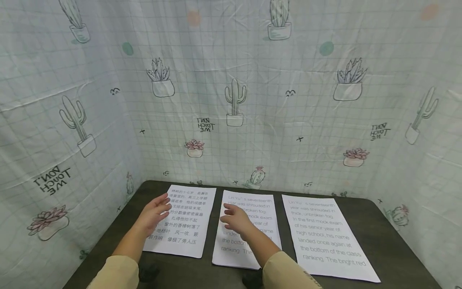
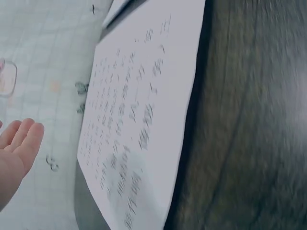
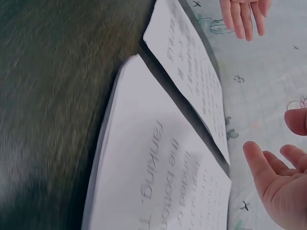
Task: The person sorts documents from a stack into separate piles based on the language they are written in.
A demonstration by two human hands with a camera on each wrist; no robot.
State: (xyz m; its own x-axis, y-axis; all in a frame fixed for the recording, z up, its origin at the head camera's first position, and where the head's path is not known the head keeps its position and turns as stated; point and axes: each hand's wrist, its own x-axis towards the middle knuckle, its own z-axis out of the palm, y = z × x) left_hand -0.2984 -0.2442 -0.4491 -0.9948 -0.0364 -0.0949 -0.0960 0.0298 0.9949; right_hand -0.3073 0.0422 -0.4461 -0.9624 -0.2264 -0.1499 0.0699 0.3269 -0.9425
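Observation:
My left hand (image 1: 154,212) hovers over the left edge of a sheet printed with Chinese characters (image 1: 187,224), fingers loosely spread and holding nothing. My right hand (image 1: 236,220) is above a stack of paper with English text (image 1: 234,257), its fingers slightly bent and nothing between them. In the left wrist view the fingers of the left hand (image 2: 21,148) are raised clear of the Chinese sheet (image 2: 124,115). The right wrist view has the right hand (image 3: 283,184) lifted beyond the English stack (image 3: 129,105), with the left hand (image 3: 244,17) at the top.
A third sheet with English text (image 1: 325,241) lies on the right of the dark table (image 1: 393,249). Narrow strips of tabletop separate the papers. A cloth printed with cacti (image 1: 234,152) hangs behind and along both sides.

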